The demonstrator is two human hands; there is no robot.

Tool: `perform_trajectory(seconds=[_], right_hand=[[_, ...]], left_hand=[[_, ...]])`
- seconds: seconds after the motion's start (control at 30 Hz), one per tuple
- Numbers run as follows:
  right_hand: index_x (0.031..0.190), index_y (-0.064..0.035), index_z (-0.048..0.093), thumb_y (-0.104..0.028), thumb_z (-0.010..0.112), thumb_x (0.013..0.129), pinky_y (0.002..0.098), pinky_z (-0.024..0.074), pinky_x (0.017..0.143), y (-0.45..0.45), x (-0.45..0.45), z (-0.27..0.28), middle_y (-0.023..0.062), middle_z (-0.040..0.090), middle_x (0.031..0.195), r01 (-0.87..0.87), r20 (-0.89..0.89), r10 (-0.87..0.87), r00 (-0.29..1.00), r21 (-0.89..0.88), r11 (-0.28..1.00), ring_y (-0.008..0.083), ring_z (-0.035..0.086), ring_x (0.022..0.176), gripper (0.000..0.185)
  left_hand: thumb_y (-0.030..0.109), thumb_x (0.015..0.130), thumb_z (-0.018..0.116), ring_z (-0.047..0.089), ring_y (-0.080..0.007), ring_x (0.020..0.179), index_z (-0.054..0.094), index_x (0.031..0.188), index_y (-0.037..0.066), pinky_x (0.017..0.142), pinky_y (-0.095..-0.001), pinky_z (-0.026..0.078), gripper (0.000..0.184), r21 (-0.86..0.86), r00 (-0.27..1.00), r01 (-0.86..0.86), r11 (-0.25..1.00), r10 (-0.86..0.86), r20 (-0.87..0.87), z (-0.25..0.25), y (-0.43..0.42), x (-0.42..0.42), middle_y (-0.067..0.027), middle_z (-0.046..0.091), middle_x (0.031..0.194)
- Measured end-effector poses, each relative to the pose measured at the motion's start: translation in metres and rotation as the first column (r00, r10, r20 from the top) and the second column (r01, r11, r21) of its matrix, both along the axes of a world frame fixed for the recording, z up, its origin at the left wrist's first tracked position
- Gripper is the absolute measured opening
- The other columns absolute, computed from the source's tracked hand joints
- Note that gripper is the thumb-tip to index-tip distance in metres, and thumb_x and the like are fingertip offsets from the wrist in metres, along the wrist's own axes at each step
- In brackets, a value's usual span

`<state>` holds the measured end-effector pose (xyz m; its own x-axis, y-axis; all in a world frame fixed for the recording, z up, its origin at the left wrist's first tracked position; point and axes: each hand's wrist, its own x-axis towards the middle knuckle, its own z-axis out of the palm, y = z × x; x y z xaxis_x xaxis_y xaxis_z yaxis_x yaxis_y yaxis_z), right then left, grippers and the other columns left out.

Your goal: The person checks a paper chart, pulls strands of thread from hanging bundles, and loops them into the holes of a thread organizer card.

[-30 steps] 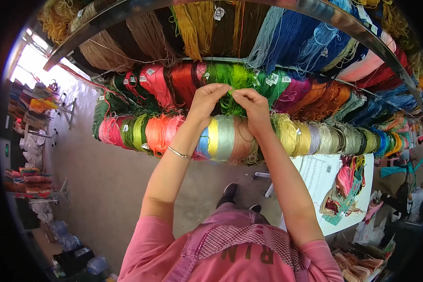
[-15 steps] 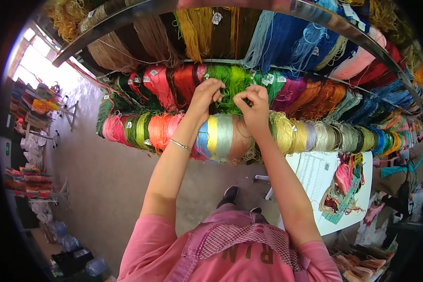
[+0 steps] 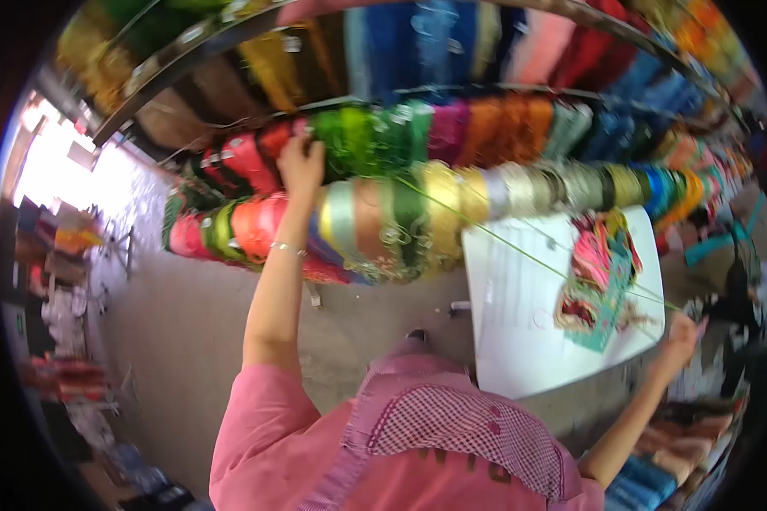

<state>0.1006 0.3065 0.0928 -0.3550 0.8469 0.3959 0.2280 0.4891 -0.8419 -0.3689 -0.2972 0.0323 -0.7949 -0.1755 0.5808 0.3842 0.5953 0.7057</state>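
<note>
My left hand is at the hanging skeins, by the edge between the red skeins and the green skeins; its fingers are bent, blurred, and what they hold cannot be made out. Far to the right, beyond the white table, my right hand is closed on green thread. The thread runs taut from the rack, across the front row of skeins and over the table, to that hand.
A white table bears a printed sheet and a bundle of coloured threads on a green card. Metal rails with blue, yellow and brown skeins arch above. More skeins lie at the lower right. Racks stand at the left.
My hands were close together at the green skeins. The right has swung far out to the right, drawing thread; the left has shifted left. The view has turned.
</note>
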Motion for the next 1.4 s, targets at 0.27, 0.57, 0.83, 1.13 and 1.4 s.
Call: perform_trajectory(seconds=[0.27,0.57,0.83,1.13,1.4], right_hand=[[0.094,-0.0027,0.067,-0.009,0.062,0.089,0.0238,0.0450,0.078,-0.029,0.080,0.066,0.0020,0.064,0.092,0.100,0.157,-0.164,0.974,0.351,0.931,0.0097,0.056,0.085,0.009],[0.094,-0.0050,0.069,-0.006,0.064,0.090,0.0243,0.0472,0.065,-0.120,0.001,-0.051,0.0073,0.070,0.087,-0.353,-0.082,0.352,0.932,-0.411,0.840,0.0103,0.060,0.073,0.008],[0.090,-0.0011,0.067,-0.005,0.067,0.085,0.0286,0.0491,0.062,-0.125,0.000,-0.095,0.0086,0.068,0.085,-0.400,0.197,0.441,0.875,-0.216,0.891,0.0159,0.063,0.071,0.006],[0.087,-0.0030,0.063,-0.004,0.072,0.075,0.0329,0.0483,0.058,-0.137,-0.009,-0.091,0.0091,0.062,0.083,-0.495,0.279,0.449,0.849,0.124,0.860,0.0232,0.061,0.067,0.015],[0.091,-0.0014,0.063,-0.008,0.075,0.073,0.0263,0.0444,0.056,-0.130,-0.005,-0.088,0.0063,0.063,0.082,-0.519,0.215,0.548,0.809,-0.177,0.836,0.0133,0.053,0.061,0.022]], left_hand=[[0.020,0.097,0.054,0.052,-0.0026,0.067,0.068,0.105,0.008,0.053,-0.0172,0.036,0.021,0.553,0.386,0.552,0.624,-0.779,0.494,0.042,0.200,0.204,0.0029,0.066,0.085],[0.012,0.091,0.058,0.063,-0.0139,0.076,0.068,0.109,0.005,0.065,-0.0276,0.052,0.022,0.484,-0.025,0.839,0.247,-0.872,0.488,-0.010,0.327,0.330,-0.0020,0.069,0.088],[0.019,0.095,0.057,0.058,-0.0096,0.068,0.062,0.118,0.001,0.054,-0.0224,0.046,0.030,0.772,-0.240,0.360,0.524,-0.748,0.619,-0.020,0.333,0.340,-0.0076,0.068,0.089],[0.016,0.093,0.060,0.056,-0.0076,0.062,0.065,0.111,0.000,0.048,-0.0227,0.042,0.024,0.812,-0.177,0.360,0.459,-0.821,0.543,-0.023,0.335,0.343,-0.0056,0.066,0.082],[0.013,0.092,0.061,0.066,-0.0133,0.075,0.066,0.100,-0.002,0.061,-0.0248,0.054,0.018,0.788,-0.152,0.408,0.462,-0.816,0.557,-0.033,0.348,0.348,-0.0069,0.068,0.088]])
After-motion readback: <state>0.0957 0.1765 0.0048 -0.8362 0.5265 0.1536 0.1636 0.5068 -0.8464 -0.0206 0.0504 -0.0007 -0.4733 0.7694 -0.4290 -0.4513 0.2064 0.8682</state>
